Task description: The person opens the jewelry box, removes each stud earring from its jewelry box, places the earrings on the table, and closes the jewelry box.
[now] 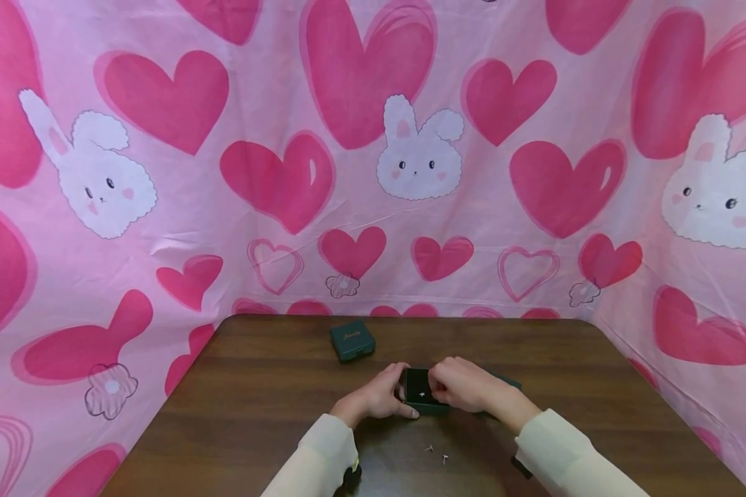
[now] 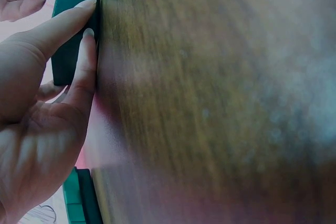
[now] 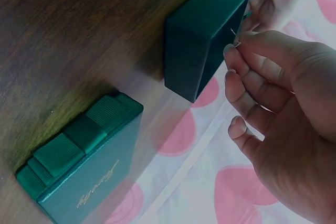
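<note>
My left hand (image 1: 379,395) grips the left side of an open dark green jewelry box (image 1: 432,408) on the table. In the left wrist view, its thumb and a finger lie along the box's green wall (image 2: 73,30). My right hand (image 1: 463,384) is over the box's right side. Its thumb and index finger pinch a small, thin metal earring (image 3: 234,35) at the opening, as the right wrist view shows. A small silvery piece (image 1: 422,394) sits on the black inside of the box. Two small earrings (image 1: 445,459) lie on the table in front.
The green lid (image 3: 86,156) with a ribbon bow and gold lettering lies right of the box, partly behind my right arm. A second, closed green box (image 1: 352,341) stands farther back on the left. A pink heart-patterned cloth (image 1: 423,221) hangs around the wooden table (image 1: 273,386).
</note>
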A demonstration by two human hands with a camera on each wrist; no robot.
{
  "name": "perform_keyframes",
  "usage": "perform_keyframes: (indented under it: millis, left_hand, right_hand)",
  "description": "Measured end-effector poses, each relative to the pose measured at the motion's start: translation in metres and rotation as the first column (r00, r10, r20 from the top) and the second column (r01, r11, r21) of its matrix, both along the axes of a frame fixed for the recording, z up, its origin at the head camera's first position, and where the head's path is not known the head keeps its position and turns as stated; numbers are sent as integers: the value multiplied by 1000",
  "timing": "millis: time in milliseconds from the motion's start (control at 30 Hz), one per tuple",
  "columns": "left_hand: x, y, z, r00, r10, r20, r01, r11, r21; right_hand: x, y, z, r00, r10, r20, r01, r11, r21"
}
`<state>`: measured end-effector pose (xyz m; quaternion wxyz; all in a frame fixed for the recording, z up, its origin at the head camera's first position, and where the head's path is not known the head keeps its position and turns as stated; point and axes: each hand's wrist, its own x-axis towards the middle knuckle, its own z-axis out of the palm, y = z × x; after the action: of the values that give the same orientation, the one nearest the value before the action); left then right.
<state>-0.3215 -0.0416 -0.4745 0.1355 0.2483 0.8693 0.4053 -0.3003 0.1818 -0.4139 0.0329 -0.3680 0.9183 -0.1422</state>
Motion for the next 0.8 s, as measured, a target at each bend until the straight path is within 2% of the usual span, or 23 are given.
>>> perform_keyframes:
  millis: [233,567,800]
  left_hand:
    - [1,2,-2,998,-11,-67,10,1000,-13]
    - [2,1,-1,997,-13,-70,12,1000,-13]
    - [0,1,-3,999,-6,-48,6,1000,-13]
  right_hand:
    - [5,1,2,996,56,-68,-57,998,-7]
    - [14,6,-1,996,46,75,-45,999,-17]
    - [16,8,-7,989,58,133,-58,998,-8]
